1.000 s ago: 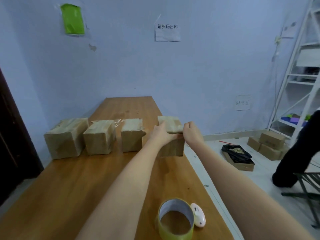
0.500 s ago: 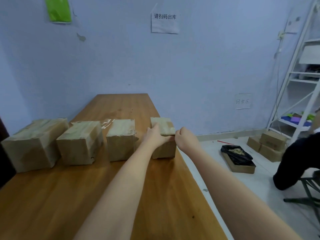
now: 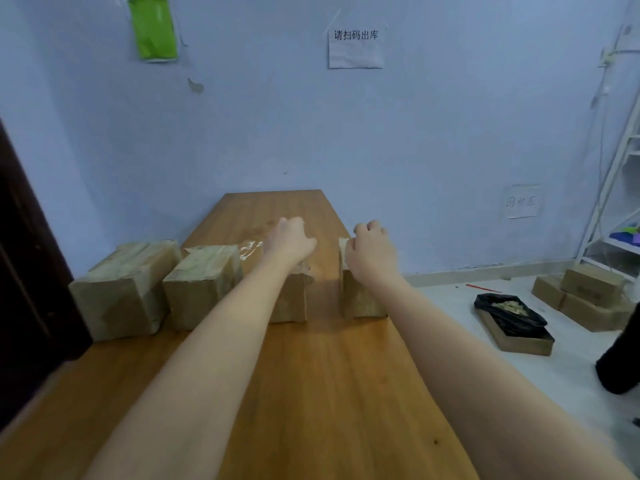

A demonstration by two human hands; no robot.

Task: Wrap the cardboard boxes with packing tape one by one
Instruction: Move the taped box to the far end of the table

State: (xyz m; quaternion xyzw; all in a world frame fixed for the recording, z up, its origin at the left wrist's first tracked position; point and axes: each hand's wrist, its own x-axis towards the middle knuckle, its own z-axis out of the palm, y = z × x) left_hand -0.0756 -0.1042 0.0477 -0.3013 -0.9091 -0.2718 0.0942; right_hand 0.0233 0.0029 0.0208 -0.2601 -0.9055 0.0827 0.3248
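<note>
Four tape-wrapped cardboard boxes stand in a row across the wooden table (image 3: 346, 393). My left hand (image 3: 290, 241) hovers with relaxed fingers over the third box (image 3: 289, 299), hiding its top. Over the top of the rightmost box (image 3: 360, 301) is my right hand (image 3: 370, 252), fingers loosely curled and thumb near the box's upper left edge. I cannot tell whether it touches the box. The two boxes further left, a larger box (image 3: 121, 292) and a second box (image 3: 204, 289), are untouched. No tape roll is in view.
The table's right edge runs just beside the rightmost box. On the floor to the right lie an open box with a black bag (image 3: 512, 320), stacked cartons (image 3: 585, 296) and a white shelf rack (image 3: 620, 188). A person in dark clothing (image 3: 623, 362) is at the right edge.
Both hands have come off the rightmost box; the left hand moved left over the third box and the right rose over the box top. The view tilted up, losing the tape roll.
</note>
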